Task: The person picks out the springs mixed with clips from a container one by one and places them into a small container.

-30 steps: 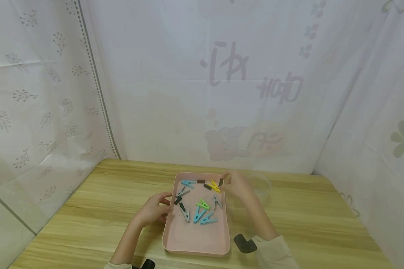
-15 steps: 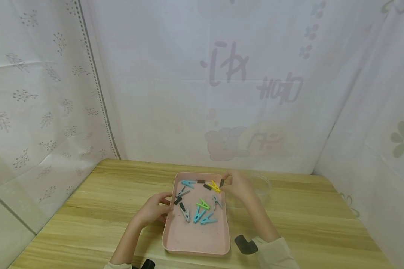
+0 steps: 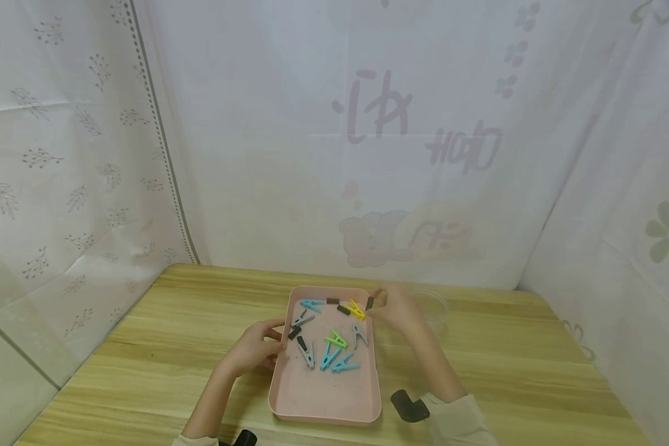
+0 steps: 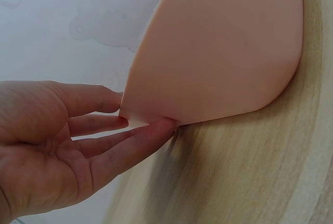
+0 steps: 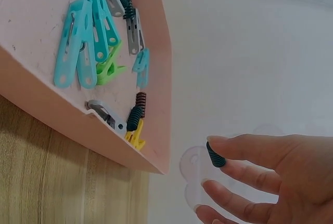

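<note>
A pink tray (image 3: 323, 390) lies on the wooden table and holds several clothes pegs: blue (image 3: 334, 359), green (image 3: 336, 339), yellow (image 3: 355, 309) and grey (image 3: 306, 353). My right hand (image 3: 393, 308) hovers over the tray's far right corner and pinches a small dark ribbed peg (image 3: 370, 303) at its fingertips. The right wrist view shows that peg (image 5: 215, 157) under a fingertip, apart from the tray (image 5: 26, 5). My left hand (image 3: 256, 347) rests at the tray's left rim. In the left wrist view its straight fingers (image 4: 130, 143) touch the tray's outer wall (image 4: 218, 52).
A clear plastic tub (image 3: 432, 308) stands just right of the tray, behind my right hand. The wooden table (image 3: 507, 359) is closed in by white curtains at the back and both sides. Black wrist mounts (image 3: 407, 406) sit near the front edge.
My right hand has drifted very slightly to the right with the dark peg. The left hand and the tray have not moved.
</note>
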Motion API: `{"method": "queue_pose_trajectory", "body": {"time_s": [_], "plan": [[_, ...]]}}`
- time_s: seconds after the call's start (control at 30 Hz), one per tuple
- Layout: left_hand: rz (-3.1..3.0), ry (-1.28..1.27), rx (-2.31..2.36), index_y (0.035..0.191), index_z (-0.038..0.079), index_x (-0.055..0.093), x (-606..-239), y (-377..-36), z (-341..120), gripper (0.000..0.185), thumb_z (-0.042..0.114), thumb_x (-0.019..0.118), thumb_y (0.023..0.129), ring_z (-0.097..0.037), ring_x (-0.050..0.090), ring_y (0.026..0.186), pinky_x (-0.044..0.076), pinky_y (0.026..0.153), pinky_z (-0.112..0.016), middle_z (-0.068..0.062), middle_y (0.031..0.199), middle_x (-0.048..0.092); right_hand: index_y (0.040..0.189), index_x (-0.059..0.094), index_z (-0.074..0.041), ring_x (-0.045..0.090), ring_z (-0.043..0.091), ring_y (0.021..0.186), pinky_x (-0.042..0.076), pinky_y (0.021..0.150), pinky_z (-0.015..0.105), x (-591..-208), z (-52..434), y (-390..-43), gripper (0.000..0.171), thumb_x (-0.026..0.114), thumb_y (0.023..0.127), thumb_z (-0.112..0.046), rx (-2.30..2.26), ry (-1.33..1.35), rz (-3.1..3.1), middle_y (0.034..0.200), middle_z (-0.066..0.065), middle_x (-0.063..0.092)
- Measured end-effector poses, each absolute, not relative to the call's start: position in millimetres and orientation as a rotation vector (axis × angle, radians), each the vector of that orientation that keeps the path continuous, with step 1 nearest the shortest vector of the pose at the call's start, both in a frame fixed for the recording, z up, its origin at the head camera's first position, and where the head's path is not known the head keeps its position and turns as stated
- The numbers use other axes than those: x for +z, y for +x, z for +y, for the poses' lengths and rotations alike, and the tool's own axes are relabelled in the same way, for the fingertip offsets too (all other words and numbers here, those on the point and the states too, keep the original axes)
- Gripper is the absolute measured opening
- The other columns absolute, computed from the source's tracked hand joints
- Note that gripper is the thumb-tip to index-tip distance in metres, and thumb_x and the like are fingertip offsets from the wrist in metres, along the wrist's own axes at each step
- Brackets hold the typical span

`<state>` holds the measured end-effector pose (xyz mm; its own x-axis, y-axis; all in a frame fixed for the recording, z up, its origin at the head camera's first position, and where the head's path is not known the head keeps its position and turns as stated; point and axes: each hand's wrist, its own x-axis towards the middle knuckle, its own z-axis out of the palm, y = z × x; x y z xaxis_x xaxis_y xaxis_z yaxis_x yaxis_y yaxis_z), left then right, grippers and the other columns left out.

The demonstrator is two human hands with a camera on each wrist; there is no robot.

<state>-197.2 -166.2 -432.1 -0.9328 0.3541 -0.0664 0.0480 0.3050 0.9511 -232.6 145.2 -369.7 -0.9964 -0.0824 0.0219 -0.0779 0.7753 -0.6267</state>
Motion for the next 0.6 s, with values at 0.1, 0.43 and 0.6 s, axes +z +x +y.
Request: {"method": "queue_pose_trajectory", "body": {"time_s": [0.1, 0.43, 0.6], "plan": [[2.31, 0.37, 1.672, 0.151, -0.02, 0.037, -431.5, -196.8, -165.8, 0.061, -0.003, 0.062, 0.098, -0.033, 0.074, 0.086, 0.066, 0.068, -0.046, -0.038, 0.123, 0.06, 0.12, 0.07, 0.001, 0.066, 0.028, 0.087, 0.057, 0.07, 0.04, -368.8, 146.1, -232.4, 0.036, 0.083, 0.089, -0.012, -1.044, -0.138, 2.953, 0.1, 0.016, 0.069], [2.306, 0.372, 1.674, 0.152, -0.021, 0.035, -431.1, -197.5, -165.9, 0.061, -0.003, 0.061, 0.099, -0.035, 0.074, 0.087, 0.066, 0.069, -0.048, -0.039, 0.124, 0.058, 0.122, 0.07, 0.0, 0.063, 0.022, 0.077, 0.052, 0.062, 0.031, -368.1, 150.2, -231.8, 0.036, 0.081, 0.09, -0.014, -1.034, -0.14, 2.96, 0.096, 0.013, 0.07], [2.304, 0.362, 1.68, 0.152, -0.02, 0.037, -431.4, -197.0, -165.7, 0.061, -0.003, 0.062, 0.099, -0.034, 0.074, 0.085, 0.066, 0.068, -0.046, -0.039, 0.124, 0.059, 0.121, 0.069, 0.001, 0.067, 0.025, 0.083, 0.057, 0.067, 0.037, -367.9, 153.9, -230.6, 0.036, 0.08, 0.09, -0.013, -1.041, -0.169, 2.966, 0.099, 0.014, 0.072]]}}
